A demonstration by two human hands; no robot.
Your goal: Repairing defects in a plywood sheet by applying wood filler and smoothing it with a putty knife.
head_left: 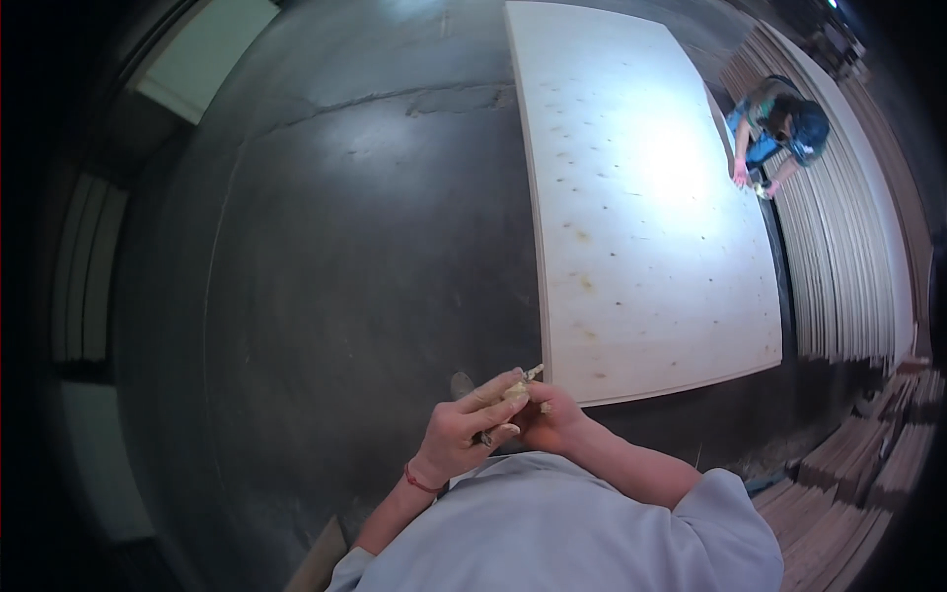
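Plywood (651,316) lies ahead and to the right of both hands, its long axis running away from the person. The right hand (554,420) is nearer its close left corner, fingers curled; whether they hold anything, I cannot tell. The left hand (462,424) grips a small, pale-smeared tool (534,373), its tip beside the board's left edge.

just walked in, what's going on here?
The person's left hand, smeared with pale paste, holds a small, slim, paste-coated tool. The right hand is close against it; whether it holds anything is unclear. Both are by the near left corner of a large, pale, brown-flecked rectangular wooden panel. A co-worker in a dark cap bends at its right edge.
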